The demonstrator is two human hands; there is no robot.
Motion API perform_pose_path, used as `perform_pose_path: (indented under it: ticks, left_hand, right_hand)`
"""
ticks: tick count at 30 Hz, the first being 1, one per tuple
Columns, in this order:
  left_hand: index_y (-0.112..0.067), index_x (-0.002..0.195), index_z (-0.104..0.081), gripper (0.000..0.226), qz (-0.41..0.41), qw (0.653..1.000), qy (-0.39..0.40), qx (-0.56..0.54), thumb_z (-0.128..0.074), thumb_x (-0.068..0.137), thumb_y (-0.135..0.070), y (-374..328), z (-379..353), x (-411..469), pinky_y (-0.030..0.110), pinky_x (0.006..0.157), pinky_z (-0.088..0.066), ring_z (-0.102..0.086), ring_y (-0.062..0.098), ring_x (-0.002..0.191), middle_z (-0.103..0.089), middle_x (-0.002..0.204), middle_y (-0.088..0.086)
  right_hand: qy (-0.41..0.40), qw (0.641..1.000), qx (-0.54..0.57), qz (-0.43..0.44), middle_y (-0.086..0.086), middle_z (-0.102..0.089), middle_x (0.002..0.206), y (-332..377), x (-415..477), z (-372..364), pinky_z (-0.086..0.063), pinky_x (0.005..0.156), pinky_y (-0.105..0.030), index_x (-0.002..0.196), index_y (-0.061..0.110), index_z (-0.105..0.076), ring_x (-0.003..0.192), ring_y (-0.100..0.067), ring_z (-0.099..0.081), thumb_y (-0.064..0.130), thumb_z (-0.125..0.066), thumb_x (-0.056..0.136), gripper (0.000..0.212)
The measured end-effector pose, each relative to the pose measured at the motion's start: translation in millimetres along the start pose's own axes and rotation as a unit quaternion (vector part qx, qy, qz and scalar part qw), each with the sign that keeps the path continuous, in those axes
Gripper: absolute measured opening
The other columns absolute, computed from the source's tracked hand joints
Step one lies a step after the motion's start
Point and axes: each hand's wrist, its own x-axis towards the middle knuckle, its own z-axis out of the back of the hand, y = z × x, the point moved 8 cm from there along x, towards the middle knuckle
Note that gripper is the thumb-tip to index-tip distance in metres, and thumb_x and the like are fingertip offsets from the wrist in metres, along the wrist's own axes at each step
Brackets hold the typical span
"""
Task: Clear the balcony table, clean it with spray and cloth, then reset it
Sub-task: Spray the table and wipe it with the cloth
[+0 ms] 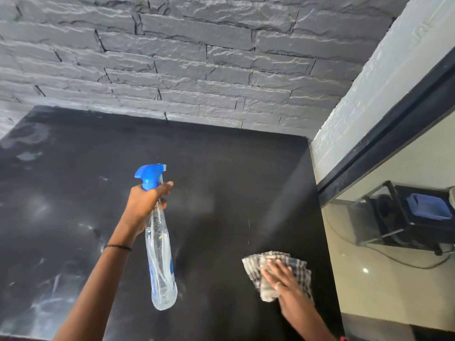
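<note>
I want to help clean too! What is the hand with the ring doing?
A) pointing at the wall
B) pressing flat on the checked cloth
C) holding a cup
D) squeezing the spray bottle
B: the right hand lies with straight fingers on the checked cloth on the black table, while the left hand grips the spray bottle.

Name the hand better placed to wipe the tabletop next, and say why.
Right, likely. The right hand lies flat on the checked cloth on the black table; the left hand grips the spray bottle, held above the surface.
</note>
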Motion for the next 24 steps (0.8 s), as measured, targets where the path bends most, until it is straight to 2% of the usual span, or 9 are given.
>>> perform_pose_path:
  ticks: [2, 4, 6, 10, 13, 17, 20, 22, 24]
  left_hand:
    - [-0.007, 0.074, -0.059, 0.015, 0.001, 1.000, -0.008, -0.002, -0.071, 0.083, -0.012, 2.5, 12.0, -4.1, 0.017, 0.037, -0.040, -0.045, 0.004, 0.035, -0.055, 0.065, 0.004]
    - [-0.008, 0.075, -0.060, 0.014, 0.001, 1.000, -0.012, 0.001, -0.071, 0.083, -0.013, 4.5, 23.1, -8.0, 0.016, 0.038, -0.041, -0.046, 0.004, 0.036, -0.058, 0.068, 0.004]
    - [-0.008, 0.075, -0.061, 0.014, -0.003, 1.000, -0.019, -0.001, -0.072, 0.082, -0.013, 6.8, 37.9, -13.1, 0.015, 0.038, -0.041, -0.047, 0.004, 0.036, -0.059, 0.069, 0.004]
    - [-0.007, 0.077, -0.061, 0.013, -0.006, 1.000, -0.029, 0.000, -0.071, 0.083, -0.013, 14.5, 66.2, -19.5, 0.014, 0.038, -0.042, -0.048, 0.003, 0.036, -0.060, 0.069, 0.004]
    - [-0.008, 0.077, -0.061, 0.014, -0.002, 1.000, -0.027, -0.004, -0.072, 0.082, -0.014, 22.0, 85.3, -24.9, 0.015, 0.039, -0.042, -0.049, 0.004, 0.037, -0.059, 0.069, 0.005]
    - [-0.005, 0.077, -0.061, 0.016, 0.001, 1.000, -0.023, 0.000, -0.072, 0.082, -0.015, 29.9, 116.7, -33.0, 0.016, 0.039, -0.042, -0.048, 0.006, 0.036, -0.058, 0.069, 0.007]
    - [-0.005, 0.078, -0.060, 0.015, 0.004, 1.000, -0.024, -0.002, -0.072, 0.083, -0.015, 33.3, 136.1, -40.6, 0.018, 0.039, -0.042, -0.048, 0.006, 0.036, -0.057, 0.071, 0.009]
    - [-0.006, 0.077, -0.060, 0.015, 0.005, 1.000, -0.028, -0.009, -0.072, 0.083, -0.014, 36.3, 153.5, -47.3, 0.018, 0.038, -0.042, -0.048, 0.006, 0.036, -0.058, 0.071, 0.009]
    - [-0.006, 0.077, -0.060, 0.015, 0.003, 1.000, -0.028, -0.010, -0.072, 0.083, -0.014, 39.2, 167.3, -53.5, 0.016, 0.038, -0.041, -0.048, 0.005, 0.036, -0.057, 0.071, 0.009]
  right_hand:
    - [0.009, 0.998, 0.018, -0.060, 0.014, -0.019, 0.156, -22.2, 9.7, 8.5, -0.005, 0.115, -0.014, 0.133, 0.011, -0.053, 0.141, -0.021, -0.032, -0.004, -0.055, 0.063, 0.072]
    - [0.038, 0.994, 0.004, -0.102, -0.003, -0.038, 0.146, -30.3, 37.3, 9.8, -0.001, 0.114, -0.012, 0.128, 0.002, -0.057, 0.129, -0.040, -0.047, -0.004, -0.055, 0.063, 0.065]
    - [0.049, 0.993, -0.013, -0.105, -0.012, -0.042, 0.145, -21.1, 75.2, 4.4, 0.004, 0.115, -0.014, 0.134, 0.002, -0.050, 0.135, -0.039, -0.039, 0.001, -0.051, 0.075, 0.058]
    - [0.047, 0.998, -0.007, -0.047, 0.000, -0.012, 0.159, 41.2, 129.5, -25.6, 0.003, 0.121, -0.026, 0.148, 0.015, -0.028, 0.149, -0.019, -0.004, 0.015, -0.042, 0.095, 0.055]
    - [0.056, 0.998, 0.013, -0.013, -0.004, -0.017, 0.158, 108.6, 124.6, -52.2, 0.005, 0.120, -0.034, 0.146, 0.011, -0.035, 0.148, -0.026, -0.006, 0.005, -0.043, 0.091, 0.056]
    - [0.073, 0.995, -0.002, 0.070, -0.004, -0.027, 0.155, 189.1, 66.7, -85.8, -0.010, 0.117, -0.052, 0.144, 0.013, -0.038, 0.145, -0.033, -0.013, -0.003, -0.052, 0.075, 0.072]
    - [0.083, 0.992, 0.005, 0.099, 0.004, -0.048, 0.143, 197.1, 10.4, -88.6, -0.021, 0.115, -0.031, 0.131, 0.024, -0.056, 0.145, -0.022, -0.020, 0.005, -0.046, 0.079, 0.056]
    - [0.068, 0.995, 0.013, 0.072, 0.006, -0.051, 0.141, 182.7, -9.5, -76.0, -0.016, 0.113, -0.025, 0.124, 0.024, -0.063, 0.146, -0.011, -0.011, 0.005, -0.042, 0.078, 0.054]
    - [0.071, 0.997, 0.031, 0.018, -0.003, -0.053, 0.140, 159.8, -7.2, -65.4, -0.007, 0.115, -0.017, 0.123, 0.015, -0.064, 0.146, -0.013, -0.016, -0.001, -0.052, 0.069, 0.057]
